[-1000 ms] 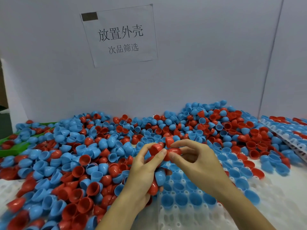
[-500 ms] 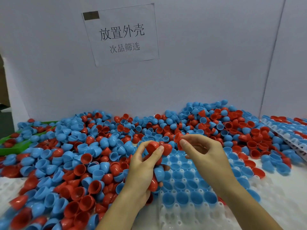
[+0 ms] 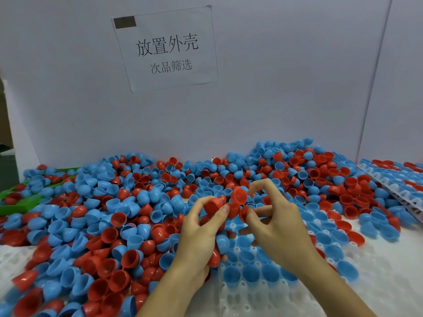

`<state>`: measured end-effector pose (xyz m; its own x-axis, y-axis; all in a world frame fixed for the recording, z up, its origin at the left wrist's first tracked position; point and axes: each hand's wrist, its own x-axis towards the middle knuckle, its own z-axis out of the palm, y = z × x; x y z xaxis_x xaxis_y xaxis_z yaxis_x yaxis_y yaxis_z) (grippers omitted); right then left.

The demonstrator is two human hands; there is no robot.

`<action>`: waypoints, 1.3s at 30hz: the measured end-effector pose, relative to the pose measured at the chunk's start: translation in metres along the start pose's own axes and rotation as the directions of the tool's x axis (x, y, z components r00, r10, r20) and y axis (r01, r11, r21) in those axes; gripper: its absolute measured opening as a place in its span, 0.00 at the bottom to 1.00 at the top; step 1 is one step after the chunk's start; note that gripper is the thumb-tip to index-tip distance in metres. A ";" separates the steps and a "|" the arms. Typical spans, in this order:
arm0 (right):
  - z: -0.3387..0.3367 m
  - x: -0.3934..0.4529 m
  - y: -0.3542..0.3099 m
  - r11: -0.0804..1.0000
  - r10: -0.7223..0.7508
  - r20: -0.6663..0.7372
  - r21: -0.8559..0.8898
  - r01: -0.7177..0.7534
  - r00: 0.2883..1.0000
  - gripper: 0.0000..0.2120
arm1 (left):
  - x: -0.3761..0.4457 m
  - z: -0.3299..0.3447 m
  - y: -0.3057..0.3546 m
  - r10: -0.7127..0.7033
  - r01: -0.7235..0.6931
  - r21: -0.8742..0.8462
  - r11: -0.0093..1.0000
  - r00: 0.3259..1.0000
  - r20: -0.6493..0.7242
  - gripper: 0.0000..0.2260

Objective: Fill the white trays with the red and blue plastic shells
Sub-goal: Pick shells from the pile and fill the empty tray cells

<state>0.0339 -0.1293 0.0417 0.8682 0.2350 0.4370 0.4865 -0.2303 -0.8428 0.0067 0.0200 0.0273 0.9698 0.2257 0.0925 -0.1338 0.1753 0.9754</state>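
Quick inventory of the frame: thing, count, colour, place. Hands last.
loose shells: too many to count, red and blue, heaped across the table against the back wall
white tray: one, white, front centre, some sockets holding blue shells
second tray: one, white, far right, carrying red and blue shells
green bin: one, green, far left, partly buried
paper sign: one, white, printed characters, taped on the wall
left hand: holds several red and blue shells
right hand: pinches a red shell
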 end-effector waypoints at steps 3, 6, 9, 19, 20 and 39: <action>-0.001 0.000 0.000 0.988 -0.084 -0.003 -0.129 0.083 0.996 0.18 | 0.000 0.000 -0.001 -0.003 0.003 -0.003 1.000 1.000 0.012 0.06; -0.003 -0.001 0.001 0.979 -0.094 0.001 -0.182 0.093 0.996 0.15 | 0.000 0.000 -0.001 0.001 -0.001 -0.005 1.000 1.000 0.011 0.09; -0.007 -0.001 0.001 0.973 -0.080 0.016 -0.215 0.082 0.997 0.13 | 0.001 0.001 -0.002 0.004 -0.004 -0.010 1.000 1.000 -0.004 0.10; -0.077 0.024 -0.009 0.995 0.095 -0.017 0.043 -0.094 0.995 0.06 | 0.006 -0.001 -0.004 -0.026 0.025 -0.038 0.999 0.999 -0.026 0.07; -0.088 0.024 -0.006 0.995 0.096 -0.013 0.017 -0.096 0.995 0.05 | 0.006 -0.001 -0.004 -0.024 0.023 -0.035 0.999 0.999 -0.025 0.08; -0.181 -0.011 0.052 0.801 0.292 0.020 -0.552 -0.232 0.956 0.06 | 0.004 0.001 -0.005 -0.024 0.024 0.000 1.000 1.000 -0.010 0.09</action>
<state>0.0670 -0.3148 0.0503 0.9702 0.1769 0.1657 0.2416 -0.7603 -0.6030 0.0118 0.0189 0.0233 0.9707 0.2309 0.0669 -0.1103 0.1807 0.9773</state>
